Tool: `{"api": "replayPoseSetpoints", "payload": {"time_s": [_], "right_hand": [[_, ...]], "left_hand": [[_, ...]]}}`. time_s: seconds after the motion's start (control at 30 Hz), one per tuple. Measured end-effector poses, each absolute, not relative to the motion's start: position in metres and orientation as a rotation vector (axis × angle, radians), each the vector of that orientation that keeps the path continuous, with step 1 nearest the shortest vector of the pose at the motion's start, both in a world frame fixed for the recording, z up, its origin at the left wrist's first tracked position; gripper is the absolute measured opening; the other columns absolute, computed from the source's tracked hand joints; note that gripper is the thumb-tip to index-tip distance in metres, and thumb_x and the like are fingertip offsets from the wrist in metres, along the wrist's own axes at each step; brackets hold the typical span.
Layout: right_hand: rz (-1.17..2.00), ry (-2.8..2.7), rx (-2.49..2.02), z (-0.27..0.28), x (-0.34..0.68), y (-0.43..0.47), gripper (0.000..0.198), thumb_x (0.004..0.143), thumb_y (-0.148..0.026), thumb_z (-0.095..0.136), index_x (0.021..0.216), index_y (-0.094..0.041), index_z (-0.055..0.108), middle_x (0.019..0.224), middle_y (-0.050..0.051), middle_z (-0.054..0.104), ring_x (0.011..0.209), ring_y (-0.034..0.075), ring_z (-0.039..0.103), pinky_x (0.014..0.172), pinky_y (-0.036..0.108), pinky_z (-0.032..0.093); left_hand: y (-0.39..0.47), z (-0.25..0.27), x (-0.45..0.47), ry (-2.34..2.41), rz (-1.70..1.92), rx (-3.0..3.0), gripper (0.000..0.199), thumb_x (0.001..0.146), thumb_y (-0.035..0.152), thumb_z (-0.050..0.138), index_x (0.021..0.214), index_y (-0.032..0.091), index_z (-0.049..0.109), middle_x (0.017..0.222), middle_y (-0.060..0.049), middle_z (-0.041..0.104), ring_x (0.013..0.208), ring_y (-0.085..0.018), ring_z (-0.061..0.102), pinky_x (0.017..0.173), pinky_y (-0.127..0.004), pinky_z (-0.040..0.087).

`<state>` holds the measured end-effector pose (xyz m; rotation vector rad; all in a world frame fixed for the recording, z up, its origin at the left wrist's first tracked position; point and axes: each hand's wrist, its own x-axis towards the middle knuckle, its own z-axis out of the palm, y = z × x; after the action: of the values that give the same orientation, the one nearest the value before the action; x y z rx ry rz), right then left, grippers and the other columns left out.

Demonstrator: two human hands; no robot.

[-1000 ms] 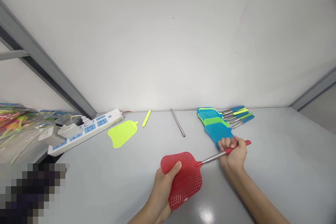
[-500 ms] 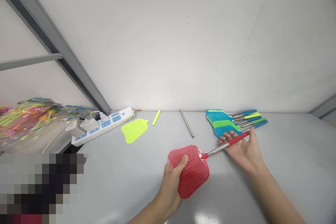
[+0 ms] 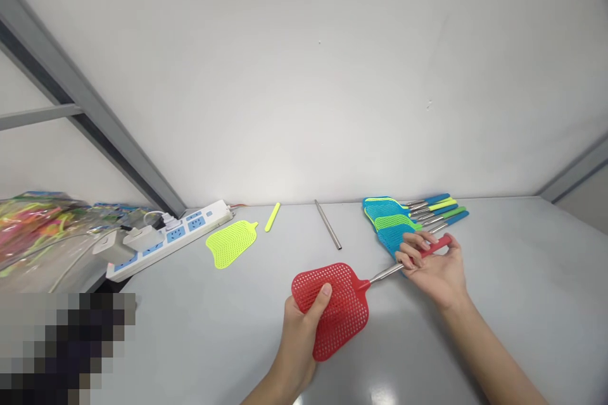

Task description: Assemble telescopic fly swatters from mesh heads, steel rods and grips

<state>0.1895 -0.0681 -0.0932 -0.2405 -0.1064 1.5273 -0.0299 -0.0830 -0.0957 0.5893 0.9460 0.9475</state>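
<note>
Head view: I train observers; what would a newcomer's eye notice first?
Probably the red fly swatter, low and central, its mesh head gripped by the left hand, its handle in the right hand. Next come the overlapping blue, green and yellow swatters behind the right hand, then a yellow-green swatter head at left, beside the power strip.

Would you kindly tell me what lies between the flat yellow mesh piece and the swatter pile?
In the head view, a yellow stick and a metal rod lie between them, apart.
</note>
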Motion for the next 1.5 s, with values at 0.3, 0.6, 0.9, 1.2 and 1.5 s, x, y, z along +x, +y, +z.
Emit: {"api": "replayPoseSetpoints", "payload": {"time_s": [0.3, 0.6, 0.9, 1.2, 1.5], "right_hand": [[1.428, -0.184, -0.366, -0.098, 0.189, -0.067, 0.025, 0.067, -0.041, 0.044, 0.057, -0.021, 0.033, 0.055, -0.005, 0.034, 0.042, 0.009, 0.023, 0.041, 0.027, 0.027], [1.442, -0.106, -0.266, -0.098, 0.187, -0.068, 0.026, 0.065, -0.040, 0.046, 0.056, -0.021, 0.030, 0.051, -0.007, 0.032, 0.041, 0.009, 0.019, 0.040, 0.025, 0.025], [1.415, -0.113, -0.282, -0.102, 0.184, -0.066, 0.030, 0.070, -0.046, 0.043, 0.056, -0.020, 0.033, 0.049, -0.007, 0.030, 0.040, 0.009, 0.021, 0.040, 0.025, 0.027], [1.558, -0.214, -0.435, -0.081, 0.170, -0.067, 0.039, 0.067, -0.061, 0.042, 0.072, -0.023, 0.048, 0.064, -0.003, 0.043, 0.057, 0.013, 0.043, 0.066, 0.041, 0.041], [1.696, -0.180, -0.291, -0.100, 0.153, -0.071, 0.029, 0.078, -0.045, 0.040, 0.065, -0.020, 0.042, 0.047, -0.009, 0.020, 0.037, 0.007, 0.018, 0.040, 0.020, 0.028]], "left_hand": [[-0.077, -0.096, -0.032, 0.965, 0.936, 0.593, 0.023, 0.066, 0.032, 0.061, 0.079, 0.013, 0.057, 0.077, -0.006, 0.065, 0.071, -0.018, 0.061, 0.065, -0.028, 0.047], [-0.076, -0.092, -0.032, 0.944, 0.929, 0.569, 0.024, 0.066, 0.031, 0.062, 0.080, 0.013, 0.057, 0.075, -0.006, 0.064, 0.072, -0.020, 0.061, 0.067, -0.030, 0.047], [-0.076, -0.092, -0.033, 0.956, 0.913, 0.573, 0.024, 0.065, 0.033, 0.062, 0.079, 0.014, 0.059, 0.079, -0.006, 0.065, 0.073, -0.019, 0.061, 0.067, -0.028, 0.047], [-0.073, -0.101, -0.036, 0.928, 0.852, 0.471, 0.037, 0.066, 0.035, 0.061, 0.096, 0.014, 0.057, 0.092, -0.011, 0.063, 0.077, -0.023, 0.061, 0.068, -0.034, 0.048], [-0.081, -0.096, -0.028, 0.828, 0.846, 0.562, 0.036, 0.070, 0.035, 0.057, 0.098, 0.014, 0.058, 0.090, -0.011, 0.064, 0.079, -0.021, 0.060, 0.071, -0.032, 0.046]]}}
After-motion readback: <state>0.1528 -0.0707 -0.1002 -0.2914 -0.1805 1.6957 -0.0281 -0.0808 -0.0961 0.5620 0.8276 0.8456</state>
